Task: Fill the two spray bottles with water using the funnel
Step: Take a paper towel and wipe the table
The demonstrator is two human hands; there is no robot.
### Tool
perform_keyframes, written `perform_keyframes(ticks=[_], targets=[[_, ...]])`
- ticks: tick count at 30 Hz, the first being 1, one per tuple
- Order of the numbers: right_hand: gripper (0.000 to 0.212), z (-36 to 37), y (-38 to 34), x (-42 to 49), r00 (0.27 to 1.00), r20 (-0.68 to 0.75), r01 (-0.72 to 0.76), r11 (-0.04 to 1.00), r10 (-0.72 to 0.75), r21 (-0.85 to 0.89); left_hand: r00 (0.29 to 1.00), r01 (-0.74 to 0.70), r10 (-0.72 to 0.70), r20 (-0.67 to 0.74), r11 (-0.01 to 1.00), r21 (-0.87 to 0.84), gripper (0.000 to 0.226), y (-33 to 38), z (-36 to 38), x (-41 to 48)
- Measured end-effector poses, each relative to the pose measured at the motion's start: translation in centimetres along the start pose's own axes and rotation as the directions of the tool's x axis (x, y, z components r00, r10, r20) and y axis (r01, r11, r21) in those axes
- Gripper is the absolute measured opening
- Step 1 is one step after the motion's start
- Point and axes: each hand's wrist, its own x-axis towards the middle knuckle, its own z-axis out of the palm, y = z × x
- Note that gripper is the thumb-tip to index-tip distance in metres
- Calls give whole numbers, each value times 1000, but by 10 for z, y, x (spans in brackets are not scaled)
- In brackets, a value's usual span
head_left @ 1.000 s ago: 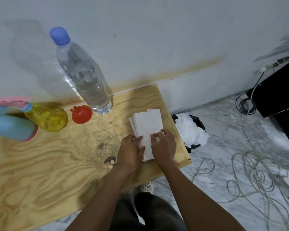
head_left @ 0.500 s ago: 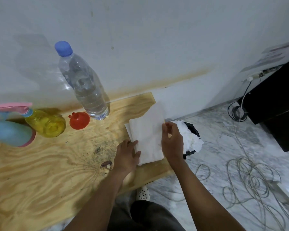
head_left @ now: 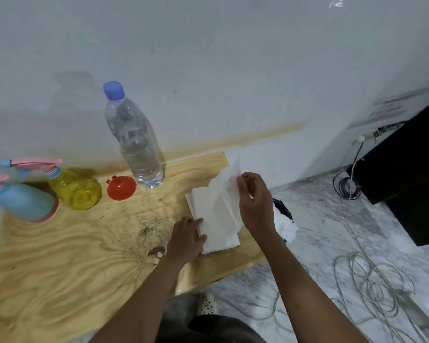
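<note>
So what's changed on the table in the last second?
The right hand has pinched the top sheet and lifted it off the stack, up toward the wall. The left hand still presses the stack down. The water bottle, funnel, yellow spray bottle and blue spray bottle have not moved.

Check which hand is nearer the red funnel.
Left. The left hand presses the tissue stack, right of the funnel and toward the person. The right hand is farther right, above the stack, pinching a tissue sheet.
</note>
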Motion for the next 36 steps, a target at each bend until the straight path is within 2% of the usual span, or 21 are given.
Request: perform_keyframes(ticks=[4, 8, 13, 18, 21, 24, 25, 28, 30, 32, 34, 36], targets=[[7, -3, -18, 1, 999, 29, 37, 999, -38, 24, 998, -8, 5, 56, 998, 54, 59, -3, -5, 1], [5, -6, -39, 4, 994, -6, 108, 991, -108, 78, 997, -6, -1, 83, 997, 83, 63, -2, -6, 1], [8, -5, -46, 5, 995, 27, 97, 992, -99, 79, 996, -8, 2, 92, 998, 66, 61, -1, -8, -1], [9, -2, -45, 2, 994, 68, 76, 995, -80, 64, 993, -65, 59, 106, 996, 53, 60, -6, -12, -6], [8, 0, -50, 3, 997, 35, 69, 993, -73, 101, 992, -72, 69, 104, 997, 31, 58, -6, -15, -10], [8, 3, -60, 7, 996, 18, 82, 990, -84, 116, 978, -161, 158, 135, 987, 11, 57, -1, -23, -16], [8, 4, -64, 8, 996, 15, 86, 989, -89, 123, 975, -172, 173, 142, 985, -16, 56, 1, -27, -20], [8, 7, -70, 13, 997, 14, 75, 985, -78, 157, 989, -36, 65, 132, 978, -208, 39, -4, -29, -22], [9, 9, -71, 15, 998, 8, 67, 985, -70, 162, 994, 42, -13, 106, 959, -279, 35, -9, -33, -24], [10, 10, -71, 16, 998, 6, 65, 983, -67, 170, 998, 55, -44, 40, 940, -336, 33, -9, -42, -23], [9, 12, -72, 15, 998, 7, 66, 978, -69, 197, 997, 57, -74, -21, 890, -453, 29, -9, -51, -24], [8, 12, -75, 14, 998, 7, 64, 968, -67, 244, 993, 61, -110, -41, 784, -618, 24, -2, -64, -25]])
